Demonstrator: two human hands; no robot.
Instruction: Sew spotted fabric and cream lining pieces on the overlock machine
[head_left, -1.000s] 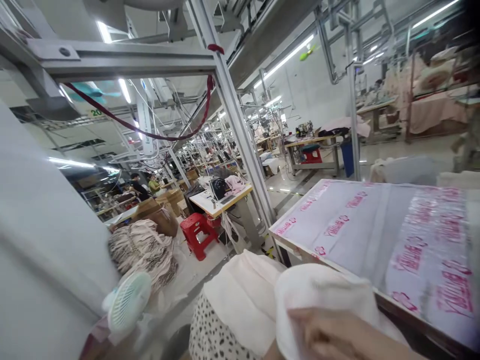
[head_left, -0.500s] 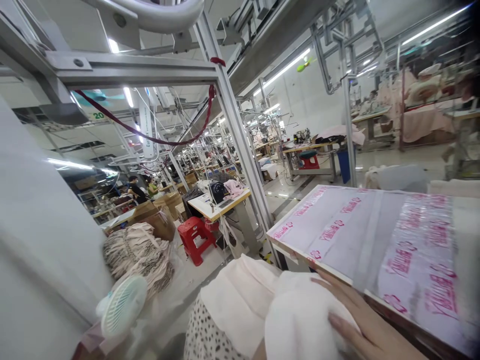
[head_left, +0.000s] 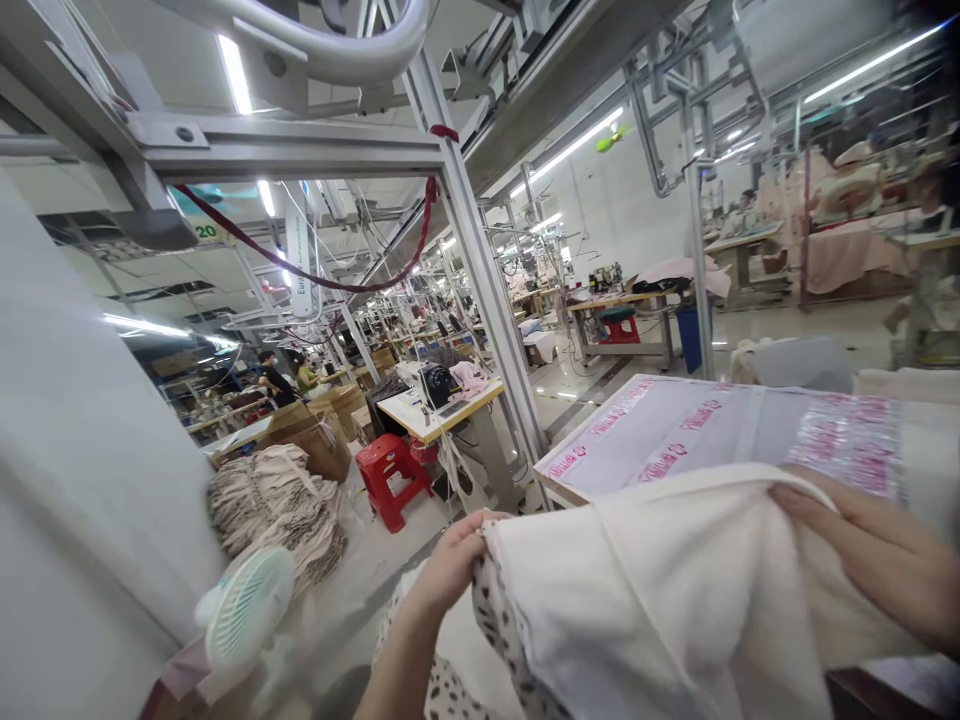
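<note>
A cream fabric piece (head_left: pixel 637 570) with a black-spotted side (head_left: pixel 495 610) is stretched between my two hands. My left hand (head_left: pixel 457 560) pinches its left corner, where the spotted side meets the plain cream side. Its right part is gripped by my right hand (head_left: pixel 832 540), whose fingertips are partly covered by the cloth. The fabric hangs down in folds past the bottom of the view. Behind it lies a table (head_left: pixel 742 425) covered in clear plastic with pink print, which the cloth partly hides.
A metal frame post (head_left: pixel 487 260) rises beyond the table. To the left are a small fan (head_left: pixel 251 605), a bundle of garments (head_left: pixel 277 510) and a red stool (head_left: pixel 390 480) beside a sewing table (head_left: pixel 442 410). Two people sit farther back.
My left hand has come into view holding the fabric's corner. The bunched cloth has been lifted and spread out, and my right hand has moved up and right with it.
</note>
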